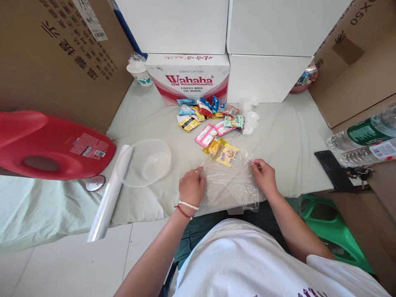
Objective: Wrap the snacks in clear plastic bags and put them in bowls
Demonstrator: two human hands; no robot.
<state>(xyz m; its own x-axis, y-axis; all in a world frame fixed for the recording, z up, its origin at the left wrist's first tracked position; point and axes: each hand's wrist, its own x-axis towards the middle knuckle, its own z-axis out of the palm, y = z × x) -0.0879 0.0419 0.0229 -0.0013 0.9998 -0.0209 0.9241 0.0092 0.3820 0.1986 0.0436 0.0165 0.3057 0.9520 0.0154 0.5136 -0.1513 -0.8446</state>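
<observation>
A clear plastic bag lies on the pale green cloth in front of me. My left hand pinches its left edge with closed fingers. My right hand pinches its right edge the same way. The bag's top partly covers a yellow snack packet. Beyond it lies a heap of small snack packets, pink, blue, yellow and green.
A clear plastic bowl, a roll of plastic film and a red container lie at the left. A Wahaha box and white boxes stand behind. A black phone and water bottles are at the right.
</observation>
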